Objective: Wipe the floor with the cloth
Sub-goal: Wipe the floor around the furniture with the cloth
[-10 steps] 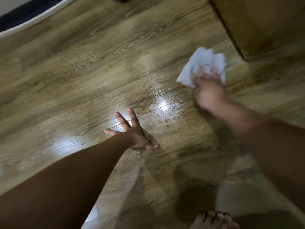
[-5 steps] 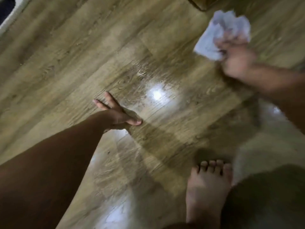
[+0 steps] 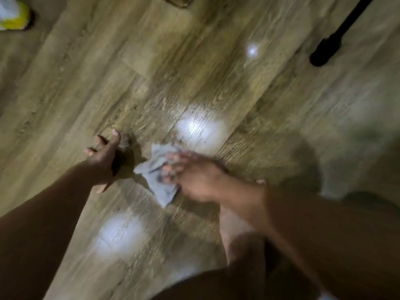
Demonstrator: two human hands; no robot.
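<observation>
Crumpled pale grey cloth (image 3: 157, 177) lies bunched on the brown wood-grain plank floor (image 3: 194, 72), near the middle of the view and just right of the left hand (image 3: 104, 162). The right hand (image 3: 199, 180) comes in from the lower right, its forearm slanting across the picture and the back of the hand turned up. Its fingers (image 3: 173, 162) lie close side by side, bent down over the right part of the cloth and holding it against the floor. Motion blur hides where the thumb sits. The cloth's loose edges stick out past the fingertips towards the left and towards the viewer, ending in a point below the hand.

The left arm stretches in from the lower left, almost straight. That hand is down at the floor with its fingers spread wide, the thumb pointing back towards the viewer. Whether the palm lies flat I cannot tell. A narrow strip of floor in shadow separates it from the cloth.

Bright patches of reflected light show on the planks above and below the cloth. A black pole with a thicker black foot (image 3: 326, 48) stands at the upper right, well apart from both hands. A yellow and white object (image 3: 13, 17), too blurred to name, sits at the upper left edge.
</observation>
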